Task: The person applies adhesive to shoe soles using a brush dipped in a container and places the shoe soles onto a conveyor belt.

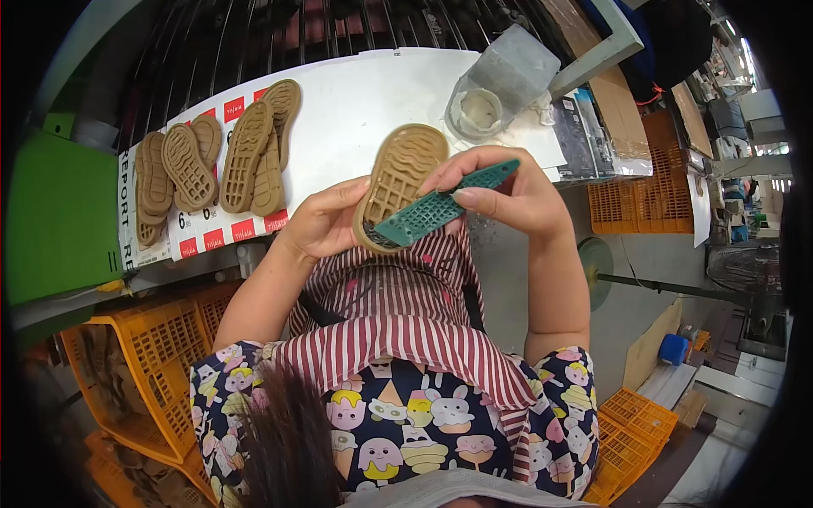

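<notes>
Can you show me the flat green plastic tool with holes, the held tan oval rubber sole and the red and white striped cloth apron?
Green tool [426,215], head view: on its holed end.
Tan sole [405,173], head view: on its patterned face.
Striped apron [398,339], head view: on its upper part.

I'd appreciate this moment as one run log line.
Left hand: tan sole | Right hand: green tool over sole | Table: more soles

Open reach for you over bare white sheet [356,110], between stacked soles [245,158] left and translucent container [517,72] right. Held sole [411,161] blocks your straight line forward; orange crate [161,372] low left.
</notes>
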Tool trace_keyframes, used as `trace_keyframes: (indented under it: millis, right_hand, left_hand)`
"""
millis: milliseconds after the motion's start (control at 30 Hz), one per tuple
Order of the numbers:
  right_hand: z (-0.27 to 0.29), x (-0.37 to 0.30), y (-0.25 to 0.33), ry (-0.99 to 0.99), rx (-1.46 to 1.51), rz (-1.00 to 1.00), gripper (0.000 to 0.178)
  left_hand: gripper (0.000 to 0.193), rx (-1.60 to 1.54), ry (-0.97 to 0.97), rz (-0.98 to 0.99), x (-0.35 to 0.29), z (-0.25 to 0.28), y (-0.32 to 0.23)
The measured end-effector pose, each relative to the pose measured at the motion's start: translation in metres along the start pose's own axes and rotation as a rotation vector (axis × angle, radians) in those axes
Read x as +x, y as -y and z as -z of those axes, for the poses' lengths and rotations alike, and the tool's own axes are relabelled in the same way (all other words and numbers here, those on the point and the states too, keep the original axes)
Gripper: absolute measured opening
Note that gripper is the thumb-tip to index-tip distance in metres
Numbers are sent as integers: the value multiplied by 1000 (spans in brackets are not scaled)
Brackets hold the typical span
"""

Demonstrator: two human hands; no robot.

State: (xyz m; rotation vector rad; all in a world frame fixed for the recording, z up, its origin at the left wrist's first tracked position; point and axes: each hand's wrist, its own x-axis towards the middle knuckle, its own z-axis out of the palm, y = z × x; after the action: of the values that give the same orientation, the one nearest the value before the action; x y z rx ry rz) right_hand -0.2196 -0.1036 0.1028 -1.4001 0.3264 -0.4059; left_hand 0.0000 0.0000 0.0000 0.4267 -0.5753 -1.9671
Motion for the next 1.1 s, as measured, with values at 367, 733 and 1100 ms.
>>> trace_keyframes:
  millis: [367,733,1100]
  right_hand:
    - [4,27,26,214,-222,-253,16]
    - [32,-4,9,-453,-542,132,15]
    - [-19,-5,-7,-319,-999,454,18]
  left_hand:
    - [51,-193,251,118,5,-8,4]
    - [52,-236,220,18,2,-3,3]
    - [52,51,-15,-54,11,-12,-12]
